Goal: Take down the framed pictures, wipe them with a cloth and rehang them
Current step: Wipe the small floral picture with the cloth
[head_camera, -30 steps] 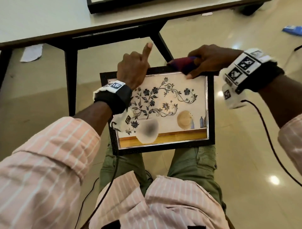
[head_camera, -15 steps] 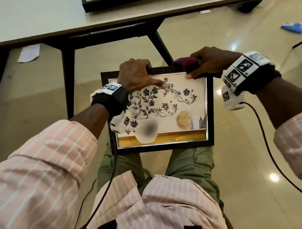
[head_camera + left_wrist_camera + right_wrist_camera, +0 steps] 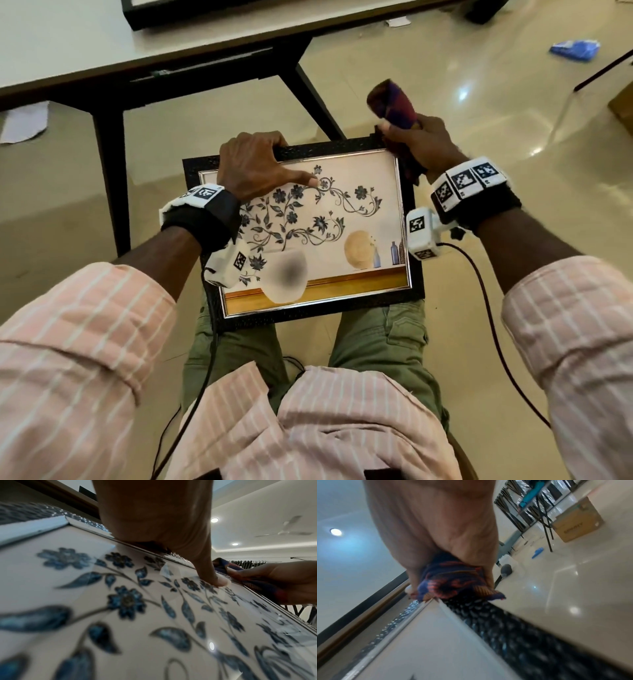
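A black-framed picture of blue flowers and vases lies face up on my lap. My left hand grips its top edge, fingers curled over the frame and thumb pressed on the glass. My right hand holds a bunched dark blue and red cloth at the frame's top right corner; in the right wrist view the cloth touches that corner. The picture fills the left wrist view, where the cloth shows at the far edge.
A pale table on black legs stands just ahead of my knees, with another dark frame lying on it. Paper scraps and a blue item lie on the glossy floor. A cardboard box stands further right.
My left hand has settled onto the frame's top edge, its raised finger lowered. My right hand has moved from the top edge to the top right corner, the cloth now sticking up.
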